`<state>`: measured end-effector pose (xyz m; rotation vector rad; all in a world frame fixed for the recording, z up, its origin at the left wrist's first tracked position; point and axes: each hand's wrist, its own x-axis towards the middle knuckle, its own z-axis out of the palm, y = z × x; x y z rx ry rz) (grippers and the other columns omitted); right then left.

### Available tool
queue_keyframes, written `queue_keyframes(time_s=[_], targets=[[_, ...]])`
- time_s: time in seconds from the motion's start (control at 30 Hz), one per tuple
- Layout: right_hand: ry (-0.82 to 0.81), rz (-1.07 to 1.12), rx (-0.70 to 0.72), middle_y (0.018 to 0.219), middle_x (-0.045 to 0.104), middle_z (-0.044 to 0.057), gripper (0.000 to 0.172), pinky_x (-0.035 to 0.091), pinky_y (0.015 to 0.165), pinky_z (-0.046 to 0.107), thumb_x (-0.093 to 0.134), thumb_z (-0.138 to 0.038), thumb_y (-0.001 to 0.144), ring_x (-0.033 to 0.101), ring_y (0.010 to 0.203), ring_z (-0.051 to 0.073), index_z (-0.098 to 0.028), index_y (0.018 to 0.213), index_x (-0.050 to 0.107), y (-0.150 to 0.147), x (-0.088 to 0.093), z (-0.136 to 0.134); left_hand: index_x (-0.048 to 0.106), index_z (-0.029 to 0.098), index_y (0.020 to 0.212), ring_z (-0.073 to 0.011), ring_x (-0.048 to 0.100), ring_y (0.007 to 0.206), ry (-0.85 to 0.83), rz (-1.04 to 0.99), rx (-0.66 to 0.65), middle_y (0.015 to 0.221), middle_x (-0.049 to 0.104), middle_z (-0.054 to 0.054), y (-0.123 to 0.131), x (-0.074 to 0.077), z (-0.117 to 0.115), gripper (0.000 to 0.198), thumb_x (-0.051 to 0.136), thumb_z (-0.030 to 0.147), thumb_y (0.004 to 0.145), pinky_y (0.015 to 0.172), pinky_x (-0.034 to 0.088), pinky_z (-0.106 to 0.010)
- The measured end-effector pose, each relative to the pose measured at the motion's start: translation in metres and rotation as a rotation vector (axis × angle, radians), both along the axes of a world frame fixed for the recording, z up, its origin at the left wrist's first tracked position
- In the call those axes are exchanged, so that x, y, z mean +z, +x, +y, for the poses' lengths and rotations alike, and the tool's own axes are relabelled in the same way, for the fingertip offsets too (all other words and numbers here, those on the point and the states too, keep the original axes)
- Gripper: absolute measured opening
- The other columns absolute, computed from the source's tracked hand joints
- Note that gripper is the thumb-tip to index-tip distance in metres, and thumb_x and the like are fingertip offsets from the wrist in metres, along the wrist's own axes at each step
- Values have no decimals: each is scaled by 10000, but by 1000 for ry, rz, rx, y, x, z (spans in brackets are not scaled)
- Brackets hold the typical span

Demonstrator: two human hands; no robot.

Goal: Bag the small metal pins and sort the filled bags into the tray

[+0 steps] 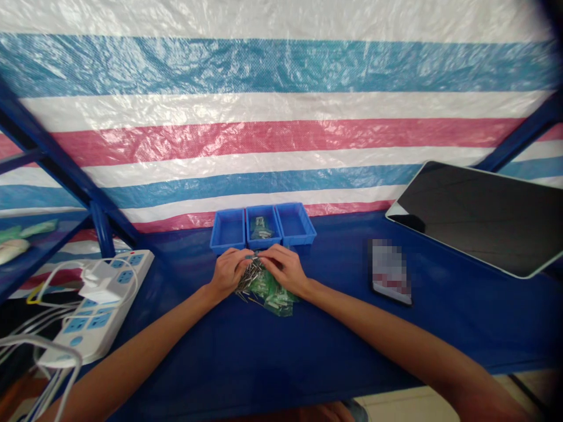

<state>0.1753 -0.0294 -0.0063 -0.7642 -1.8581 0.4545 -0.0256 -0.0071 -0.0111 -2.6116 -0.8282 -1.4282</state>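
Note:
My left hand [229, 272] and my right hand [284, 268] are close together at the middle of the blue table, fingers pinched and fingertips nearly meeting. Something small shows between the fingertips, too small to name. Below and between the hands lies a pile of thin metal pieces [250, 280]. Beside it, partly under my right hand, is a clear and green plastic bag [275, 297] with small pale pieces. Just behind the hands three blue trays stand in a row. The middle tray [264, 241] holds small pale pieces; nothing shows in the left tray [229, 228] or the right tray [295, 224].
A white power strip [125, 293] with plugs and cables lies at the left. To the right are a phone [390, 272] and a large dark-screened panel [484, 214]. A striped plastic sheet [272, 138] hangs behind the blue table [264, 363], between blue frame bars.

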Motion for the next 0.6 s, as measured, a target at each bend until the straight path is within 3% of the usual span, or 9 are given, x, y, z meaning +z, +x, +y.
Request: queue_keyframes(time_s=[0.2,0.47,0.6], targets=[[-2,-6,29,863,649,62,178,486,711,286,527,-262,900,592,773,156,-191,973,673,0,-2,1,574,164,1102,-140,627,711,-11,12,-47,709,685,-9,3,5,0,219,525,201,892,804,487,-324],[14,9,27,839,654,48,174,478,687,275,536,-276,898,587,742,147,-196,973,670,-2,-3,2,559,153,1141,-126,609,645,-36,51,-102,699,677,-3,1,-1,3,245,495,202,909,823,459,-330],[10,-7,25,840,647,51,167,467,703,275,513,-263,908,583,755,149,-184,943,656,-1,-1,1,564,164,1130,-141,609,693,-80,34,-65,673,657,5,1,4,0,251,481,274,920,814,455,-323]])
